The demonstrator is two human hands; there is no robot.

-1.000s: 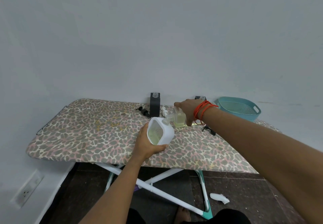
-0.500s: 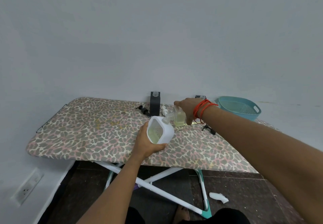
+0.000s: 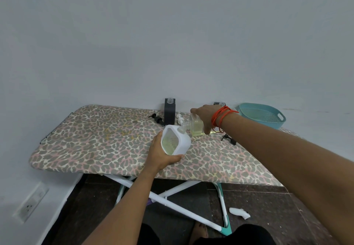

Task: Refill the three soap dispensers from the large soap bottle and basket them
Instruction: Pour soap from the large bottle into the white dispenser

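Left grip (image 3: 162, 158) clamps the large soap bottle (image 3: 177, 143), right grip (image 3: 205, 116) the clear dispenser (image 3: 195, 128), partly hiding it.

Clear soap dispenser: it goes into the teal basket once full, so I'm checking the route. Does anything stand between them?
Nothing plainly blocks it. Between the clear dispenser and the teal plastic basket, a dark dispenser stands at the wall, hidden behind the right hand, and a black pump head lies nearer; lifting should clear both.
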